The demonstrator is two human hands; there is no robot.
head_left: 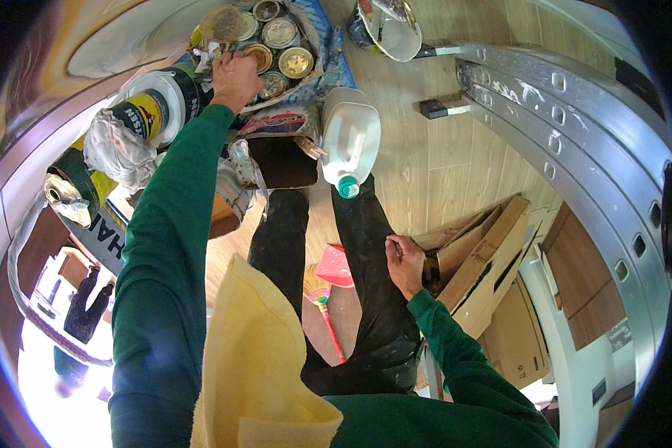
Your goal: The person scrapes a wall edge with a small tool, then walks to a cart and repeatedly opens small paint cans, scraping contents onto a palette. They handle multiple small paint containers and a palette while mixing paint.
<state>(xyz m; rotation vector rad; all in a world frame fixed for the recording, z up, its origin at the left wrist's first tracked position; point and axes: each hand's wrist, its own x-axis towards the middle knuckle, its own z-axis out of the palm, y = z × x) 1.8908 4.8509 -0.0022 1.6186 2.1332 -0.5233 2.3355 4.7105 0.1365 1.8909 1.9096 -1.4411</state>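
My left hand (237, 81) reaches over a crowded container of round metal cans (280, 33). Its fingers are bent down beside a gold-lidded can (297, 63), near a pale crumpled piece (205, 58); whatever they grip is hidden. Close to my right leg, my right hand (405, 267) rests with fingers loosely curled and nothing visible in it. Between my hands stands an open-topped box (284, 160), dark inside. A white plastic jug (351, 138) with a green cap (348, 187) is right beside it.
Paint buckets (151, 112) and a whitish wrapped bundle (119, 148) crowd the left. A white bucket (399, 33) stands at the far side. An aluminium ladder (567, 112) runs along the right, above flattened cardboard (493, 254). Below my legs lie a broom (328, 321) and red dustpan (335, 266).
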